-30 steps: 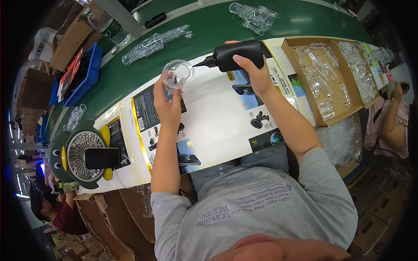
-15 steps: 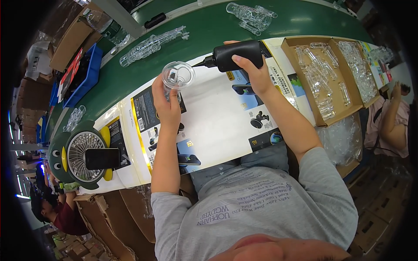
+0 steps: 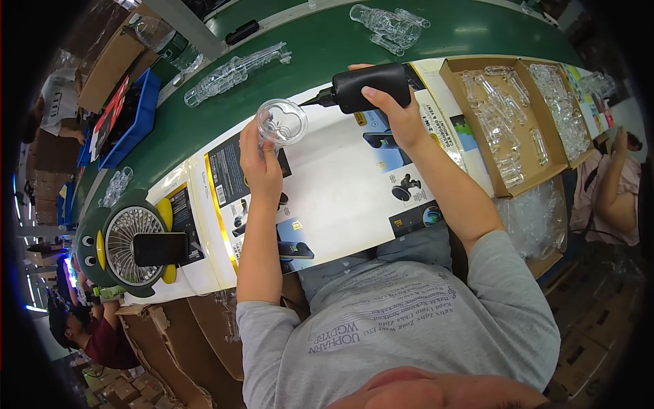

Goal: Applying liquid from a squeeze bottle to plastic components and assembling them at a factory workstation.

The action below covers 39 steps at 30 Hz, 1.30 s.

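My left hand [image 3: 260, 162] is closed around a clear piece with a round, cup-like top [image 3: 283, 123], held up above the white printed sheet [image 3: 334, 184]. Part of that piece is hidden behind my fingers. In my right hand [image 3: 395, 112] lies a black squeeze bottle [image 3: 371, 88] on its side, gripped with the thumb across the front. Its thin dark nozzle points left and ends close to the rim of the clear piece; whether they touch I cannot tell.
Clear glass-like assemblies [image 3: 235, 75] lie on the green table [image 3: 313, 51]. Cardboard trays [image 3: 501, 123] of small clear tubes stand at right. A penguin-shaped fan [image 3: 129, 242] with a phone [image 3: 161, 249] and a blue bin [image 3: 133, 119] are at left. Other people sit on both sides.
The clear piece in my left hand has turned slightly and shifted a little to the right. My right hand and the bottle have hardly moved.
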{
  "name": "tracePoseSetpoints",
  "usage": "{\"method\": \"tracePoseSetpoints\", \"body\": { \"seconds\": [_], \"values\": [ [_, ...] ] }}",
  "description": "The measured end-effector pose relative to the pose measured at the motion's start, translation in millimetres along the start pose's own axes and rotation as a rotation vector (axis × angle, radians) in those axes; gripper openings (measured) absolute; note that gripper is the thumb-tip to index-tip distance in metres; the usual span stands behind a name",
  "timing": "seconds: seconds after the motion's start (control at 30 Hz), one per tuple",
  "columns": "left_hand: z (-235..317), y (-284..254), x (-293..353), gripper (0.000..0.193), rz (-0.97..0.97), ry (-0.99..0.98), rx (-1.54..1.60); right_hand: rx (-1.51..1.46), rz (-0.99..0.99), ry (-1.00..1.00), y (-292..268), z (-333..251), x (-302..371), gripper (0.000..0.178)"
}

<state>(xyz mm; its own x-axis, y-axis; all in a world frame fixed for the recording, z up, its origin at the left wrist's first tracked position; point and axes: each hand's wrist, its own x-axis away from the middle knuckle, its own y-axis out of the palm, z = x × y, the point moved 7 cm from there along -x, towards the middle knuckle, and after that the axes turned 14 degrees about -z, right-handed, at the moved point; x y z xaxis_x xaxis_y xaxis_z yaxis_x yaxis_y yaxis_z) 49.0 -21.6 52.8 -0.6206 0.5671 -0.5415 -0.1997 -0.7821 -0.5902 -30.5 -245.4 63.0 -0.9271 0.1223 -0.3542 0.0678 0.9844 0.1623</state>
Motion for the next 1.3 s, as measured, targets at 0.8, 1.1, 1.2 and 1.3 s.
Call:
{"method": "tracePoseSetpoints", "body": {
  "seconds": [0.8,1.1,1.2,1.3],
  "values": [
    [2.5,0.6,-0.7,0.028,0.017,0.003,0.046,0.002,-0.01,0.003,-1.0,0.3,0.0,0.04],
    [-3.3,-0.7,1.0,0.026,0.073,-0.023,0.045,-0.012,-0.034,-0.003,0.4,-1.2,-0.1,0.04],
    [-6.3,-1.1,2.1,0.026,0.091,-0.048,0.15,-0.019,-0.045,0.001,1.5,-0.8,-0.7,0.04],
    [-6.8,-1.4,2.0,0.027,0.11,-0.068,0.255,-0.012,-0.034,0.001,-0.7,1.1,-1.1,0.041]
  ]
}}
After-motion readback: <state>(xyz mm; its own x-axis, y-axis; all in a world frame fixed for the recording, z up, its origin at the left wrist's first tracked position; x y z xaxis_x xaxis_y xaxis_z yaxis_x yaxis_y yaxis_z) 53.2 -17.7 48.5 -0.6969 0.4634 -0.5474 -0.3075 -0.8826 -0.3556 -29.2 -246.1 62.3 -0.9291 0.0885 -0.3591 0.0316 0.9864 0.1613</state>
